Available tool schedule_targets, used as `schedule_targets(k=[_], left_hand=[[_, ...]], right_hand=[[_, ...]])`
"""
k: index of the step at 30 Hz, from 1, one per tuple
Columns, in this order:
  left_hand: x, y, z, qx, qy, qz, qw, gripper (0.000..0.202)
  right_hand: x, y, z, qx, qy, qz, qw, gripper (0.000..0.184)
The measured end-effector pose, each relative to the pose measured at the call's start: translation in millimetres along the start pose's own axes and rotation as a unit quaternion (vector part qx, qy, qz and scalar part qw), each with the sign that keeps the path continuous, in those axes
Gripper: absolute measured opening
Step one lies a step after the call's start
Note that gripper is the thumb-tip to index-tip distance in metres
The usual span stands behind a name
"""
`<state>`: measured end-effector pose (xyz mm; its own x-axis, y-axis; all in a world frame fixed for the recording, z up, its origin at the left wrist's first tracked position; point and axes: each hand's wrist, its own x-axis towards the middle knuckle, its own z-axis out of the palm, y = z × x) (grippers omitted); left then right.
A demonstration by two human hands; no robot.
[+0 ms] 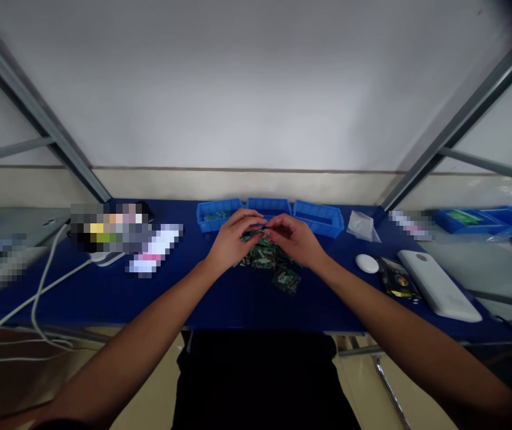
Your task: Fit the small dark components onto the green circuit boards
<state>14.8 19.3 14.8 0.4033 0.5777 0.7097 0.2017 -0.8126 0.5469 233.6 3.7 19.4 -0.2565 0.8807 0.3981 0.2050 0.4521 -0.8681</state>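
Over a pile of small green circuit boards (pixel 262 258), my left hand (pixel 233 240) and my right hand (pixel 297 240) meet with their fingertips close together. Both are closed in a pinch. Whatever they hold between them is dark, small and mostly covered by the fingers. A clear bag with green pieces (pixel 286 279) lies at the near right side of the pile. Just beyond my left hand stands a blue bin (pixel 206 226) with small greenish pieces in it. Behind my hands is a middle blue bin (pixel 268 203), and a third blue bin (pixel 322 226) stands past my right hand.
On the right of the blue table (pixel 220 307) lie a clear plastic bag (pixel 361 226), a white round case (pixel 367 263), a black packet (pixel 398 278) and a long white device (pixel 439 285). White cables (pixel 36 298) cross the left side. Metal posts (pixel 70 143) flank the table.
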Motion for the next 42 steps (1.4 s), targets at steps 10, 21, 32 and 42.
schedule_targets(k=[10,21,32,42], left_hand=[[-3.4,-2.8,-2.2,0.008,-0.067,0.027,0.997,0.044],[-3.0,7.6,-6.3,0.048,-0.018,-0.048,0.998,0.024],[-4.1,4.4,1.3,-0.099,-0.055,-0.119,0.986,0.027],[-1.6,-2.8,4.0,-0.197,0.018,-0.219,0.955,0.037]], right_hand=[[4.0,4.4,-7.8,0.076,-0.070,0.065,0.993,0.035],[3.2,-12.2,-13.3,-0.014,-0.021,-0.004,1.000,0.018],[-3.1,-10.4,-6.3,-0.172,0.044,-0.151,0.972,0.010],[-0.4,-0.5,-4.8,-0.201,0.043,-0.242,0.948,0.012]])
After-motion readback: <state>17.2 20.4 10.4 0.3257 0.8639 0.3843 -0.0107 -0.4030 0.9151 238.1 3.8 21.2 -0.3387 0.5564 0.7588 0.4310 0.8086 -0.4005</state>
